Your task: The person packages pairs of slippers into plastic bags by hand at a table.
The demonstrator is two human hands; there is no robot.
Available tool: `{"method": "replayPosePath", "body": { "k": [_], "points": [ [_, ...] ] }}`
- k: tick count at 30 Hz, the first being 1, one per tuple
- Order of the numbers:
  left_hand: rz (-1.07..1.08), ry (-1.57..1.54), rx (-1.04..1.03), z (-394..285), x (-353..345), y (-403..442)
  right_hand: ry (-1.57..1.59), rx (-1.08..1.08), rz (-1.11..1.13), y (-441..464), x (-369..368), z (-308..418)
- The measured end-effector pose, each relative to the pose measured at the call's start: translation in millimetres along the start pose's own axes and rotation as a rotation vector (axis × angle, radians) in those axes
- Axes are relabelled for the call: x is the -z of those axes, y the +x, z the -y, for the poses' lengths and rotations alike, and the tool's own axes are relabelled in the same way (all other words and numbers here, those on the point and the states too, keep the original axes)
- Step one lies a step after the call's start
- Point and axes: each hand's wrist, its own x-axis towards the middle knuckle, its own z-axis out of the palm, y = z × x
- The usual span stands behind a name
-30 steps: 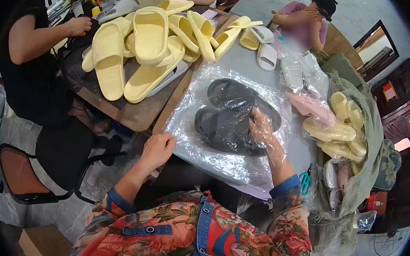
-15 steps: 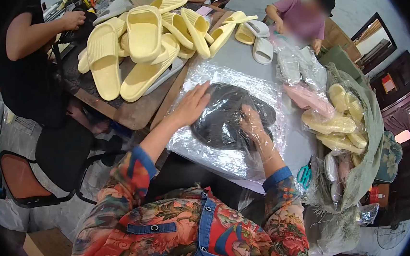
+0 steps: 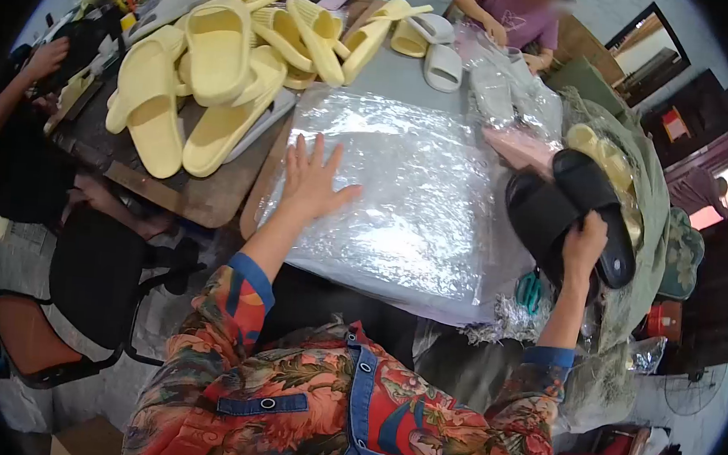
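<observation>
1. The left hand lies palm down on the clear plastic, near its left side; its grip is released, with the fingers spread; the plastic is spread flat over the grey table, crinkled and shining under the light.
2. The right hand has its grip closed on the black slippers; they are a pair, side by side, at the right side of the grey table, beyond the edge of the plastic; whether a thin film covers them, I cannot tell.
3. Just beside the black slippers, toward the far side, lies a pink wrapped slipper; yellow bagged slippers show behind them, in a green mesh sack; teal-handled scissors lie near the right hand, on its left.
4. Farther up the grey table are bagged grey slippers and loose grey slippers; a person in a purple shirt sits at the far end, hands near the bagged pairs.
5. To the left, yellow slippers are heaped on a brown table, some resting on others, with a phone beyond the heap; a person in black is at the far left, an arm reaching toward dark material; a black chair stands on the floor below.
</observation>
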Motion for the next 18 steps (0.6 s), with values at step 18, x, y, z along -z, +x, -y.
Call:
{"method": "replayPosePath", "body": {
  "k": [18],
  "points": [
    [-0.116,0.3,-0.196,-13,12,-4,0.743,-0.117,0.369,0,-49,288]
  ]
}}
